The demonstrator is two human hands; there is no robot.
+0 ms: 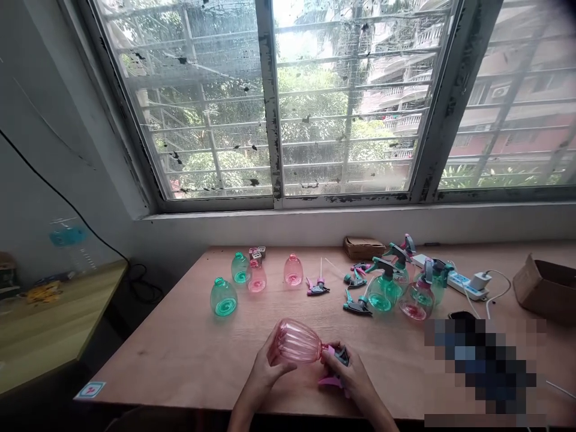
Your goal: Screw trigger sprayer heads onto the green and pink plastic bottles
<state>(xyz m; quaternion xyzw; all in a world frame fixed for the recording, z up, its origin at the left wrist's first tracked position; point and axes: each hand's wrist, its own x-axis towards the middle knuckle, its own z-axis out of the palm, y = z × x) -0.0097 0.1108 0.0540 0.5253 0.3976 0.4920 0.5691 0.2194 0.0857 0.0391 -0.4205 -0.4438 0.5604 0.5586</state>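
Note:
A clear pink ribbed bottle [297, 342] lies on its side in the air over the near part of the table. My left hand [269, 359] is closed round its base end. At the bottle's neck, my right hand [348, 372] grips a pink and dark grey spray head [333, 379], its pink trigger pointing down. The spray head meets the neck; how tightly they are joined I cannot tell. Farther back stand two green bottles [224, 298] and two pink bottles [294, 271] without spray heads. Several loose spray heads [318, 288] lie right of them.
Several bottles with spray heads [382, 291] stand at the right, before a white power strip [465, 283] with cables. A cardboard box [546, 288] sits at the far right, a flat brown box [363, 246] by the wall. A blurred-out patch [486, 366] covers the right front.

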